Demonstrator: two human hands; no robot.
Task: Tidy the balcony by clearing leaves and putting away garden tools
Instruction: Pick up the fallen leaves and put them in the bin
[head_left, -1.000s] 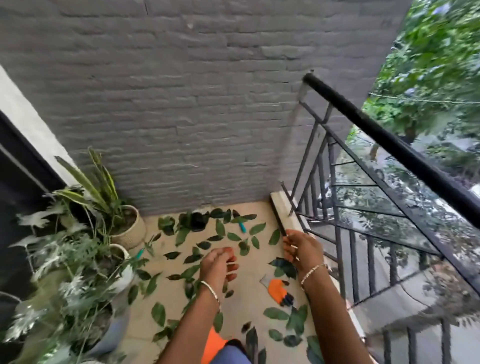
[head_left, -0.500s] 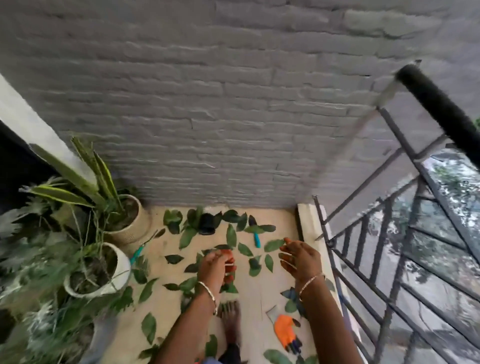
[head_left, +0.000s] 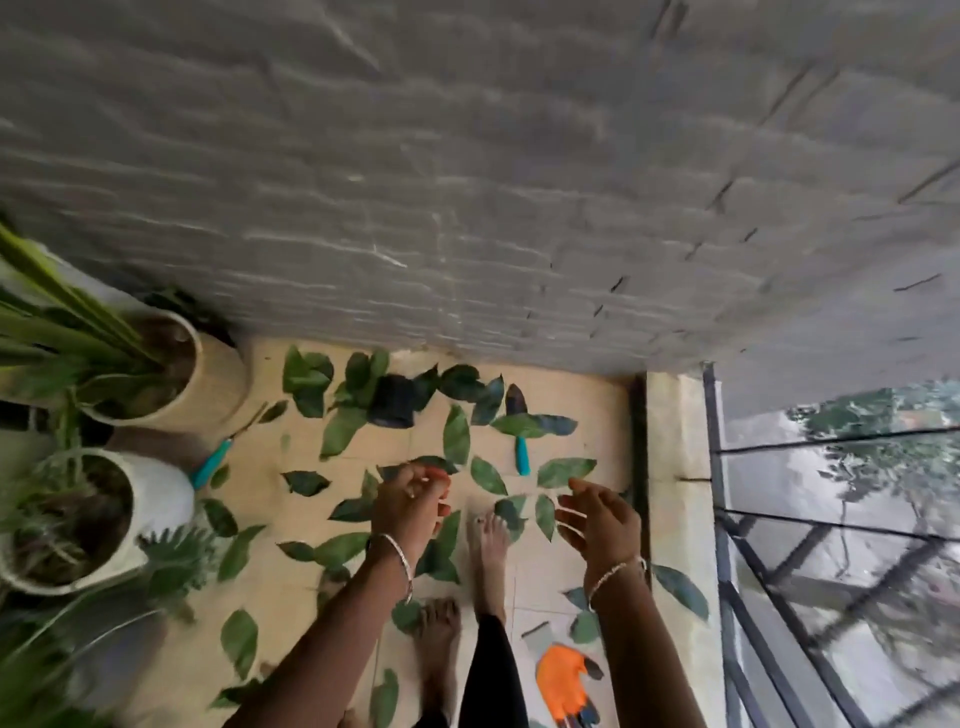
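Observation:
Several green leaves (head_left: 456, 434) lie scattered over the beige tiled balcony floor (head_left: 582, 415). A teal-handled tool (head_left: 523, 456) lies among them near the wall. A second teal-handled tool (head_left: 210, 464) leans by the white pot. An orange garden glove (head_left: 562, 680) lies on the floor at the lower right. My left hand (head_left: 408, 506) hovers above the leaves with its fingers curled in, and I see nothing in it. My right hand (head_left: 600, 525) is beside it, fingers relaxed and spread, empty. Both hands are well above the floor.
A small black pot (head_left: 392, 401) lies on its side by the grey brick wall (head_left: 467, 182). A beige pot (head_left: 213, 379) and a white pot (head_left: 158, 493) with plants stand at the left. A dark metal railing (head_left: 727, 545) closes the right side. My bare feet (head_left: 488, 556) stand among the leaves.
The view has tilted down and closer to the floor. Both hands stay raised in front of me; the right hand's fingers have spread a little.

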